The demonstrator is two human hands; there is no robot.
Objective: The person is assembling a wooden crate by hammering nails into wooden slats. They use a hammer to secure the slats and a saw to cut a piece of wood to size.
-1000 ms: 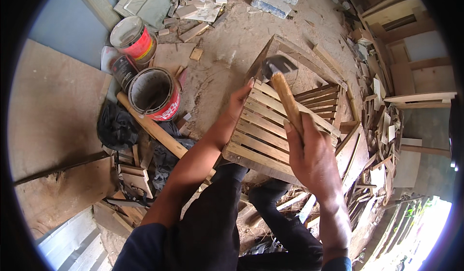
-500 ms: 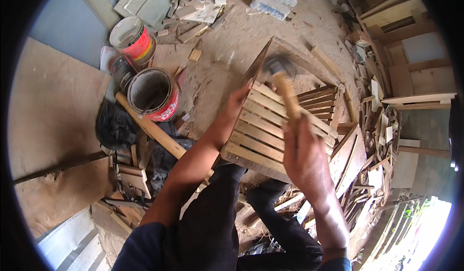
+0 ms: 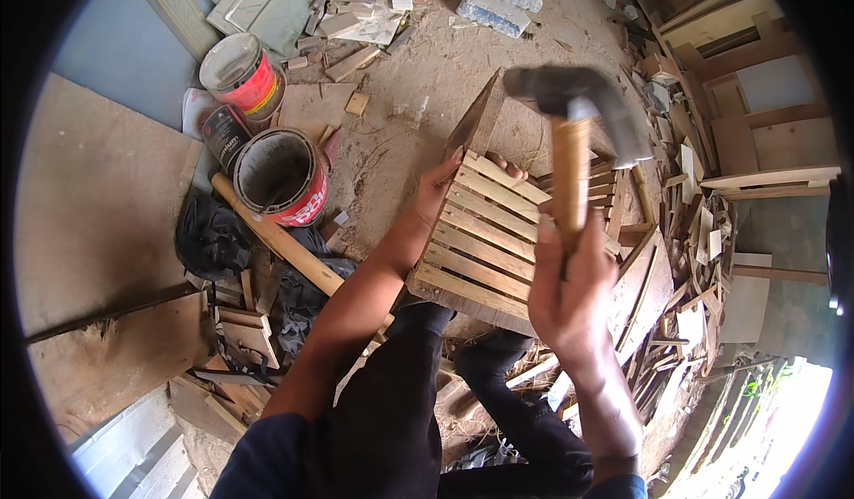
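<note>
A claw hammer [image 3: 572, 165] with a wooden handle and dark metal head is raised over a small slatted wooden panel [image 3: 476, 237]. My right hand [image 3: 576, 290] is closed round the handle; the head is blurred. Narrow pale slats run in parallel across the panel, with gaps between them and dark nail spots at the ends. My left hand [image 3: 436, 186] grips its far left corner, with fingertips showing past the far edge. Behind the hammer lies a second slatted piece, partly hidden. A wooden frame board [image 3: 478, 116] stands just beyond my left hand.
To the left are a red paint bucket [image 3: 283, 179], another bucket [image 3: 236, 70], a dark can [image 3: 225, 132] and a long wooden pole [image 3: 280, 245]. Concrete blocks [image 3: 495, 12] lie at the back. Scrap wood [image 3: 698, 277] piles up on the right. My dark-trousered legs are below the panel.
My right hand has lifted the hammer, its head swinging up and to the right away from the panel's far end. My left hand and the panel have hardly moved.
</note>
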